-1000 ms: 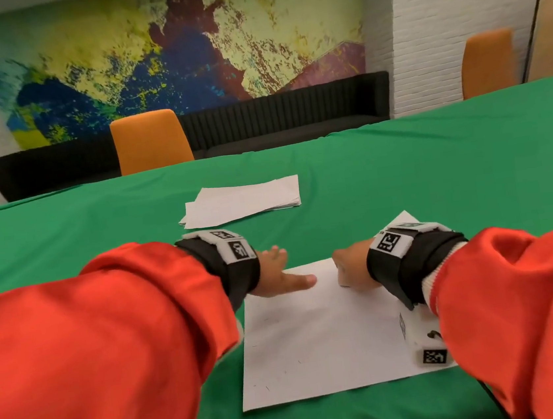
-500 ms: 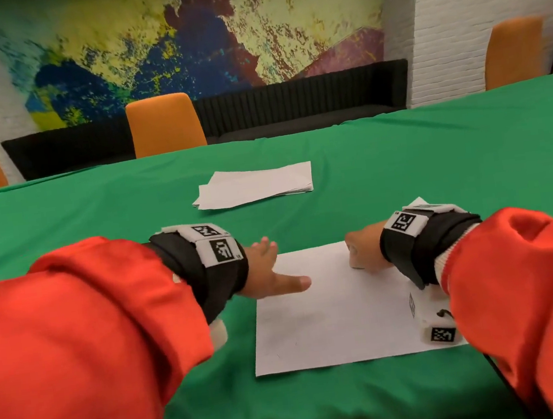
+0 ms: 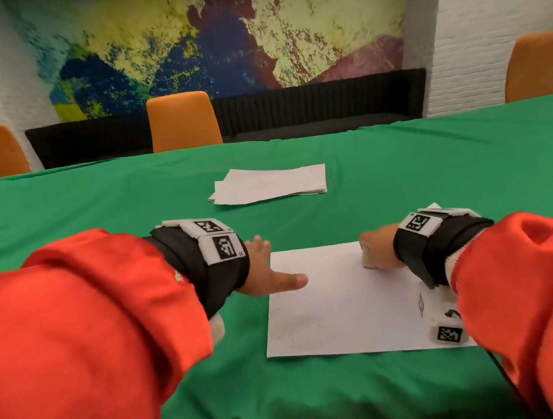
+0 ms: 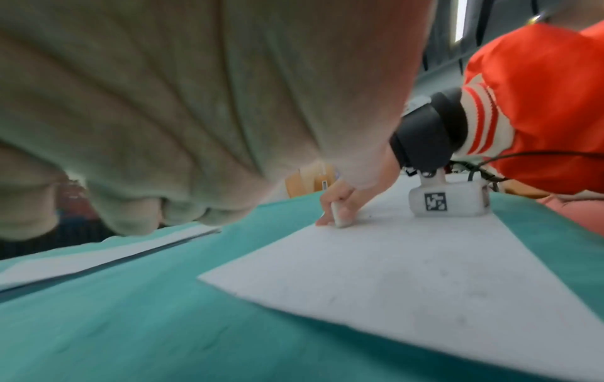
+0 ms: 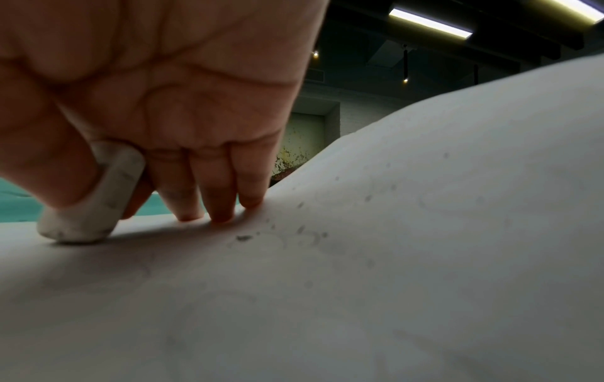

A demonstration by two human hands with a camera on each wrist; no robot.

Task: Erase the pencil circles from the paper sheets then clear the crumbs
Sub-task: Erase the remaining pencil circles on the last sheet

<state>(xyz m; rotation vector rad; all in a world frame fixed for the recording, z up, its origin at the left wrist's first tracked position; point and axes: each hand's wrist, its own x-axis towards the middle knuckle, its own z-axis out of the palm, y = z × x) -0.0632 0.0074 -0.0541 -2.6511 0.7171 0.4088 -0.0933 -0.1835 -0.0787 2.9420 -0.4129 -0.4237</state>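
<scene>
My right hand [image 3: 378, 249] has the eraser [image 5: 94, 196] pinched between thumb and forefinger, its worn end planted on the sheet of paper [image 3: 341, 308] near the far edge. It stands tilted, long axis running up into my grip and leaning right in the right wrist view. My other three fingertips [image 5: 222, 214] are down on the paper just right of it.

The crumbs [image 5: 243, 237] are what I'm watching: grey flecks scattered on the sheet, just to the near side of those fingertips and trailing away to the right. So the work lies nearer to me and rightward from the eraser. I can make out only faint ring traces there, too dim to call clean or not.

My left hand [image 3: 268, 272] lies flat and spread at the sheet's far-left corner, thumb stretched onto the paper, gripping nothing, pinning the page to the green tablecloth [image 3: 401, 167]. Further out, the stack of sheets [image 3: 270, 184] waits, well apart from both hands.
</scene>
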